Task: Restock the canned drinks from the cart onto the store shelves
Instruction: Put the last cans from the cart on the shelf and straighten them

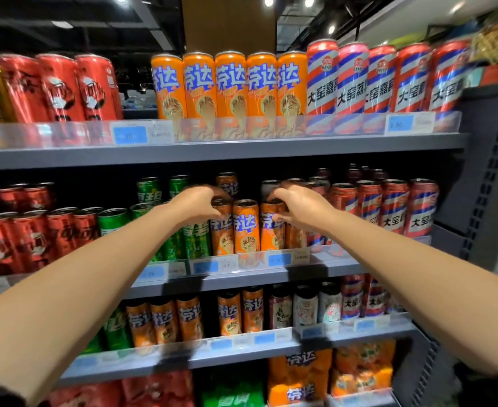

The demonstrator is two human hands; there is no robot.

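Grey store shelf [227, 152] ran across under dark ceiling spotlights. Left hand [196, 205] curled over an orange can [221, 230] at 9 o'clock of the middle can; right hand [296, 208] gripped another orange can [272, 227] at 3 o'clock.

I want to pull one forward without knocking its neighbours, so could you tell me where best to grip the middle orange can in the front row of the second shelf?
Grip the middle orange can by its top rim, from above and in front. It stands upright, hemmed in by the cans that the left hand and right hand hold, so its sides are blocked, while its top is bare.
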